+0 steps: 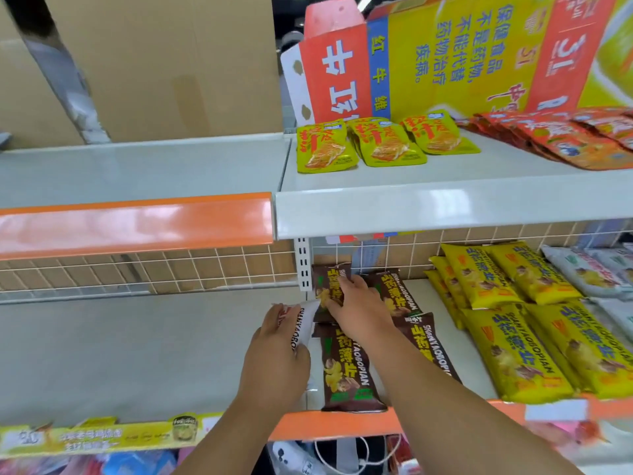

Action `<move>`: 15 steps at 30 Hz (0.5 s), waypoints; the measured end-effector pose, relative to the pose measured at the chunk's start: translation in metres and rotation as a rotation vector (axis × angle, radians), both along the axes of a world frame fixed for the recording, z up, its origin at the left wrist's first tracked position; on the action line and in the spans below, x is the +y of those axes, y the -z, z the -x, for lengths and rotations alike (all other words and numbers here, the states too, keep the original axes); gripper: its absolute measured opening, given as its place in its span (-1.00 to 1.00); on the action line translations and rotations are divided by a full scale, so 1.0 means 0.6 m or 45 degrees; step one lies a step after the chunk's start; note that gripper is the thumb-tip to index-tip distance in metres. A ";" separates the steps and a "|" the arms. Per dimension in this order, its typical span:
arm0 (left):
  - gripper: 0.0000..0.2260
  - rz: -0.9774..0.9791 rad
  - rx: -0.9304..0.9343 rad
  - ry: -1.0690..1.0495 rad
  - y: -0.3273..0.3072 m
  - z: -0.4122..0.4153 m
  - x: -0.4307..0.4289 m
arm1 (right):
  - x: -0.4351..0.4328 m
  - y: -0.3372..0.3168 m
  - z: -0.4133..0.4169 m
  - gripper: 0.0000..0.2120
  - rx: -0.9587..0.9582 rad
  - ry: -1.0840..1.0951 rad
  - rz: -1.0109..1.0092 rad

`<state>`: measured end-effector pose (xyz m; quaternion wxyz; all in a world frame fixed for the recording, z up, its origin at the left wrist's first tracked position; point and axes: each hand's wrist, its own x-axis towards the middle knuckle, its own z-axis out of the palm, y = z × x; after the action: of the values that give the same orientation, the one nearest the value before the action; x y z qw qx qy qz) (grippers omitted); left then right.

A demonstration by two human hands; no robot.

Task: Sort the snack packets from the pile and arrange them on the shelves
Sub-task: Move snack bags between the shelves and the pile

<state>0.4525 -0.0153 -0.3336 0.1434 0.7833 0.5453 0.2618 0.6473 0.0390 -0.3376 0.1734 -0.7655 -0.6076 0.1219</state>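
Several brown snack packets lie on the lower shelf. My right hand rests on the rear brown packet by the white upright, fingers curled over its lower edge. My left hand grips a white packet just left of the brown ones. Another brown packet lies at the shelf's front, between my two forearms. Yellow packets of the same brand fill the shelf to the right.
The upper shelf carries yellow-green packets and red packets, with a red and yellow carton behind. White packets lie at the far right. Brown cardboard boxes stand at the upper left. More goods show below.
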 end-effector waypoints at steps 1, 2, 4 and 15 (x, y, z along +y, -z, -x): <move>-0.43 0.006 -0.001 0.020 -0.005 -0.004 0.000 | -0.014 -0.003 -0.005 -0.37 -0.005 0.015 -0.005; -0.43 0.014 0.001 0.038 -0.009 -0.010 0.001 | -0.028 -0.006 -0.012 -0.40 -0.009 0.025 -0.009; -0.42 0.023 0.001 0.081 -0.014 -0.025 0.001 | -0.059 -0.016 -0.024 -0.46 -0.015 0.051 -0.033; -0.43 0.059 -0.045 0.437 -0.056 -0.179 -0.084 | -0.252 -0.076 -0.127 -0.62 0.007 0.355 -0.180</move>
<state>0.5600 -0.0658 -0.3003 0.2138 0.8566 0.4068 0.2346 0.7236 -0.1123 -0.2922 0.2439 -0.8280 -0.5019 0.0558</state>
